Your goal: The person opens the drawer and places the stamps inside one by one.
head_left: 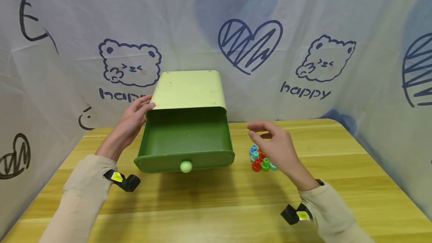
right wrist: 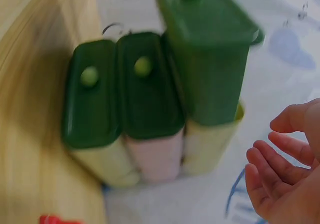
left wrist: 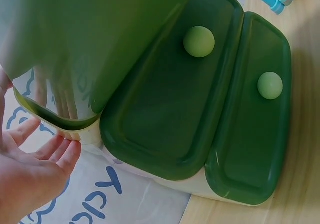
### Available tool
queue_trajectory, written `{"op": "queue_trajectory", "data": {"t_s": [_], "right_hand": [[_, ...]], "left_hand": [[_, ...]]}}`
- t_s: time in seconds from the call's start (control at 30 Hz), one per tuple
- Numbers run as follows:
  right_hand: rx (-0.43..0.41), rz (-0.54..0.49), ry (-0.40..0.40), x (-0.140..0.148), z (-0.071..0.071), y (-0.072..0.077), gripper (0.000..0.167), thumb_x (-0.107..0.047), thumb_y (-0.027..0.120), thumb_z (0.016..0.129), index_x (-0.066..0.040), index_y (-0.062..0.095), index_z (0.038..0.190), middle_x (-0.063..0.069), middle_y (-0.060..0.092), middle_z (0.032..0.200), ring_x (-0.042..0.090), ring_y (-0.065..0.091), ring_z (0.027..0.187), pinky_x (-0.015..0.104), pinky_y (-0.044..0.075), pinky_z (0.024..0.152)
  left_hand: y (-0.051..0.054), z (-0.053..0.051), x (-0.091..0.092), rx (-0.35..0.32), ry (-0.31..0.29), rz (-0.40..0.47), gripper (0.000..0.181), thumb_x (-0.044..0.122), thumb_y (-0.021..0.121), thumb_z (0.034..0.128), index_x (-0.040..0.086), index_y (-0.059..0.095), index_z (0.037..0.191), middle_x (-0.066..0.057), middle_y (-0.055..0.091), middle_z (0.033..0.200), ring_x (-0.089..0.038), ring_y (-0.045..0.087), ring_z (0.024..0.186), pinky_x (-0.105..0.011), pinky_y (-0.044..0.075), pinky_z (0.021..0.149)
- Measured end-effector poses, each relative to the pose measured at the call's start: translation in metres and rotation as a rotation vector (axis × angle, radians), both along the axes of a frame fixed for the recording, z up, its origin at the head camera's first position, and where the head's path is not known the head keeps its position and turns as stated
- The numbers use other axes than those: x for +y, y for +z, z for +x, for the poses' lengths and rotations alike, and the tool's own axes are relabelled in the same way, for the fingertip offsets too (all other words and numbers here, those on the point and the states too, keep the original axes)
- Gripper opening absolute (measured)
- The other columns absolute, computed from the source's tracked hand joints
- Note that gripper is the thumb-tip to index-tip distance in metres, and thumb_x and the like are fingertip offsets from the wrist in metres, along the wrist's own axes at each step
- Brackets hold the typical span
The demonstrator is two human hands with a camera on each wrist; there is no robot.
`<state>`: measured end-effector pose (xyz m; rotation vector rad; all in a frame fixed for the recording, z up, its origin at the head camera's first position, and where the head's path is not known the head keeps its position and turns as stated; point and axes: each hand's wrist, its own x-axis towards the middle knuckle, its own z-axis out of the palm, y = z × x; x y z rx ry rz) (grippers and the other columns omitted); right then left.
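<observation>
Fingers of the left hand [head_left: 130, 122] spread, touching the left side of the pale-yellow casing [head_left: 189, 89]; those of the right hand [head_left: 279, 146] loosely bent, tips apart, over small coloured pegs [head_left: 265, 165]. Knob [head_left: 186, 166] of green drawer [head_left: 187, 136] points toward the person. Drawer juts forward from casing, left of pegs, hollow side up; long axis of its front runs left–right. Below it, two lower fronts [left wrist: 170, 103], pushed in. Wood-grained table [head_left: 202, 216] beneath; behind, whitish cloth [head_left: 256, 96] printed with blue hearts, bears, "happy".
</observation>
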<state>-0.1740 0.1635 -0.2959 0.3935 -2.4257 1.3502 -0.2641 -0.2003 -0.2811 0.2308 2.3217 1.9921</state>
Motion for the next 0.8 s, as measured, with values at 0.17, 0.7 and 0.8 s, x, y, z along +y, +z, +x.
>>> {"op": "queue_trajectory", "data": {"t_s": [0.17,0.7,0.8], "right_hand": [[-0.106,0.053,-0.06,0.026,-0.016,-0.019,0.021,-0.013,0.063,0.094,0.0,0.068,0.11,0.012,0.068,0.103,0.025,0.062,0.094,0.042,0.053,0.085],[-0.285,0.093,-0.135,0.076,-0.028,-0.065,0.023,-0.009,0.063,0.093,0.007,0.066,0.109,0.019,0.066,0.104,0.032,0.061,0.096,0.035,0.05,0.076],[-0.324,0.123,-0.134,0.082,-0.028,-0.073,0.022,-0.009,0.065,0.091,0.007,0.066,0.107,0.019,0.067,0.102,0.032,0.062,0.094,0.035,0.052,0.074]], "left_hand": [[-0.001,0.0,0.001,0.002,-0.004,-0.007,0.07,0.035,0.049,0.1001,0.008,0.015,0.155,-0.02,0.016,0.155,-0.031,0.013,0.143,-0.05,0.008,0.116],[0.0,0.0,0.001,0.004,0.009,0.004,0.069,0.036,0.048,0.1004,0.009,0.016,0.155,-0.02,0.016,0.155,-0.03,0.015,0.143,-0.048,0.008,0.116],[0.0,0.0,0.001,0.006,0.01,0.001,0.069,0.036,0.048,0.1004,0.008,0.016,0.155,-0.02,0.016,0.155,-0.03,0.015,0.142,-0.048,0.009,0.116]]}}
